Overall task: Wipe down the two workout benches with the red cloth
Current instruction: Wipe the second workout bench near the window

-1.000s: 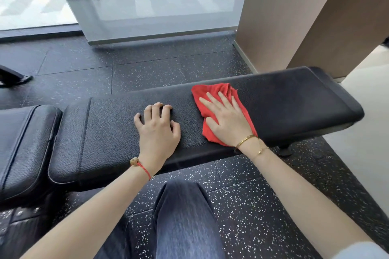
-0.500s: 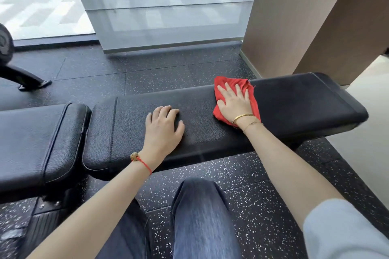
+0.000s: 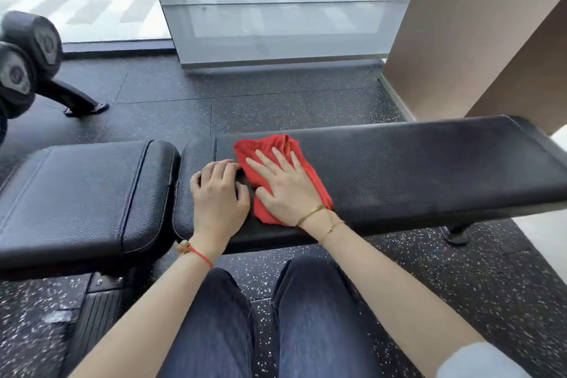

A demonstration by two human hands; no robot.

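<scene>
A long black padded bench [image 3: 414, 163] stretches across the view, with a shorter black pad [image 3: 79, 193] at its left end. The red cloth [image 3: 277, 147] lies flat on the long pad near that end. My right hand [image 3: 285, 187] presses on the cloth with straight, spread fingers. My left hand [image 3: 219, 196] rests on the pad just left of the cloth, its fingers curled and touching the leather, holding nothing.
Dark dumbbells on a rack [image 3: 24, 61] stand at the far left. A glass wall [image 3: 276, 3] rises behind the bench and a brown pillar [image 3: 478, 24] at the back right. Speckled rubber floor [image 3: 260, 104] surrounds the bench. My knees [image 3: 267, 316] are under the front edge.
My right hand has slid the red cloth leftward along the pad until it sits beside my left hand. The view has also shifted, showing more of the left pad and the dumbbells.
</scene>
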